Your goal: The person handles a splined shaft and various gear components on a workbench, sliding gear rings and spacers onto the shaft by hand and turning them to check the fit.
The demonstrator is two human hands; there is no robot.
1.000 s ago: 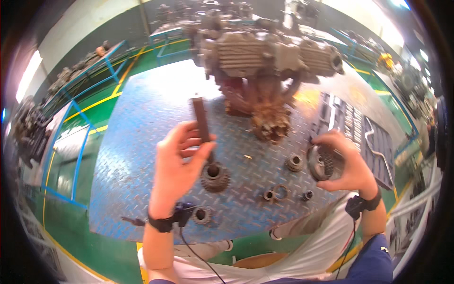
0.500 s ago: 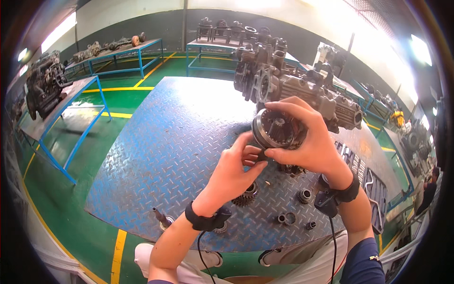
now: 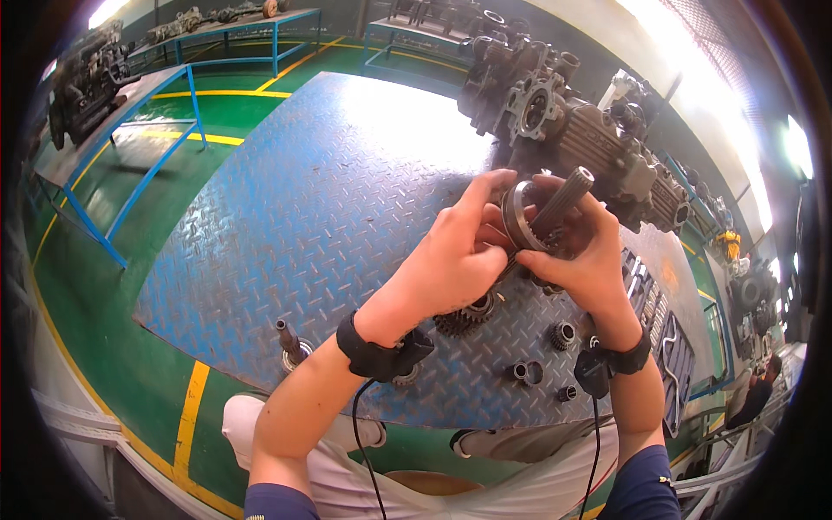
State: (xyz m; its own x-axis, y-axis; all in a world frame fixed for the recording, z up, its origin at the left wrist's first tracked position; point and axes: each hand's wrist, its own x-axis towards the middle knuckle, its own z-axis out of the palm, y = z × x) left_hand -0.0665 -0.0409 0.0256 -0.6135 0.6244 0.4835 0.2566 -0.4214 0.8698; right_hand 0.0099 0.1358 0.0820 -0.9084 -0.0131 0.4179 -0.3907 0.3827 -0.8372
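My left hand curls its fingers around the left side of a toothed metal gear ring, which looks like a synchronizer sleeve. On the other side, my right hand grips the same ring with thumb and fingers. A splined shaft points up to the right at the ring's opening; whether it passes right through is hidden by the fingers. Beneath my hands a dark gear rests on the blue diamond-plate table, partly covered by my left hand.
Beyond my hands stands a large engine or gearbox assembly. Near the table's front edge lie a small gear, metal rings and a stubby shaft part. A tool case sits at the right.
Both hands have turned the ring so that it tilts more edge-on. The splined shaft now shows at its opening. My left hand has moved up along the ring, and the view has tipped downward.
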